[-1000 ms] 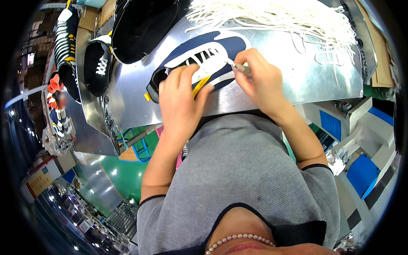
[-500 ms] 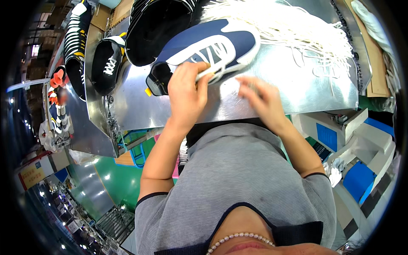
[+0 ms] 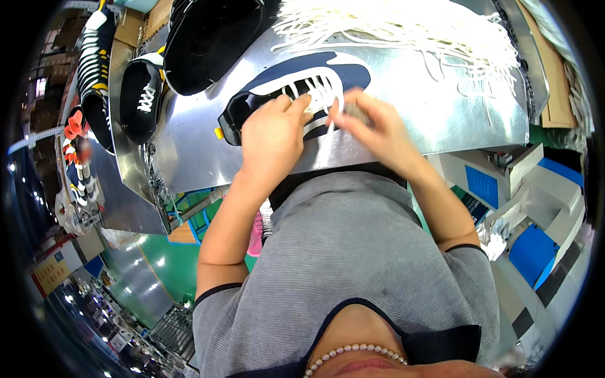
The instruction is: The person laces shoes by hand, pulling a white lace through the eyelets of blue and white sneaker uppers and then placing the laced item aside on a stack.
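Observation:
A navy and white shoe lies on the metal tabletop, its toe to the right and its dark opening to the left, with a yellow tab at the heel. White shoelace crosses its front. My left hand is closed on the shoe's near side, its bent fingers at the edge of the lacing. From the right, my right hand reaches to the lacing, with thumb and fingers closed around a piece of shoelace. Motion blurs part of the right hand, and both hands cover the shoe's near side.
A heap of loose white shoelaces spreads across the far right of the metal table. Large black shoes stand at the far left, beside a smaller laced shoe. A grey and blue machine stands right of the table.
The shoe has tilted so that its opening and lacing face up more, and it sits lower. My right hand has moved left from the bare tabletop to the lacing. The view has shifted slightly.

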`<state>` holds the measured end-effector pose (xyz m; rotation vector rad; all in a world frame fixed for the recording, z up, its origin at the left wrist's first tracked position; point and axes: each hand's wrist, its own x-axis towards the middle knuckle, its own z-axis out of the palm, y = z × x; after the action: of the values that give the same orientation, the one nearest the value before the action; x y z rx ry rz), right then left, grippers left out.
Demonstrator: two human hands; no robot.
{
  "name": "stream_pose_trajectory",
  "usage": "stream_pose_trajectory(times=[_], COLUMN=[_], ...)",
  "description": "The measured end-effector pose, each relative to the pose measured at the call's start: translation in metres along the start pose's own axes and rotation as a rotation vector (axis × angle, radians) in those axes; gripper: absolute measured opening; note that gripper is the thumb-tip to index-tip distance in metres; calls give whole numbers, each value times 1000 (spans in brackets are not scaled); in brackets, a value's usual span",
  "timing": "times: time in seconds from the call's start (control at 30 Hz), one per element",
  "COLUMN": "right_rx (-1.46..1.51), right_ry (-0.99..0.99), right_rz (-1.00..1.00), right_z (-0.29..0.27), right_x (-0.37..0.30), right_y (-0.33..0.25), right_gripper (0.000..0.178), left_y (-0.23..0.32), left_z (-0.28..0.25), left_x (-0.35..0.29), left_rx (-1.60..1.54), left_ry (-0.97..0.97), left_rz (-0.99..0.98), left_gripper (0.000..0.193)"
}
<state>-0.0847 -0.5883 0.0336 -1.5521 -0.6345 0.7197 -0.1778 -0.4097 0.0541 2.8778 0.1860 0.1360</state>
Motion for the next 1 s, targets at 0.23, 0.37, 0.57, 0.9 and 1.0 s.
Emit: stream_pose_trajectory(times=[0.23,0.37,0.57,0.9,1.0], right_rx=[-405,-449,-288,-200,-184], right_ry=[216,199,271,126,146], right_rz=[-456,-503,-378,51,27], right_z=[-4,-4,3,8,10], right_x=[48,51,43,-17,-13], right_y=[19,23,21,17,27], right_gripper=[18,23,28,11,13], left_y=[-19,-14,-4,-6,-8], left_z=[5,3,10,17,19], left_x=[3,6,9,9,9], left_rx=[-627,-548,-386,-234,-246], left_ry=[-113,-129,-66,95,108], left_rz=[-197,-192,-233,-32,-12], left_gripper=[26,34,28,21,21])
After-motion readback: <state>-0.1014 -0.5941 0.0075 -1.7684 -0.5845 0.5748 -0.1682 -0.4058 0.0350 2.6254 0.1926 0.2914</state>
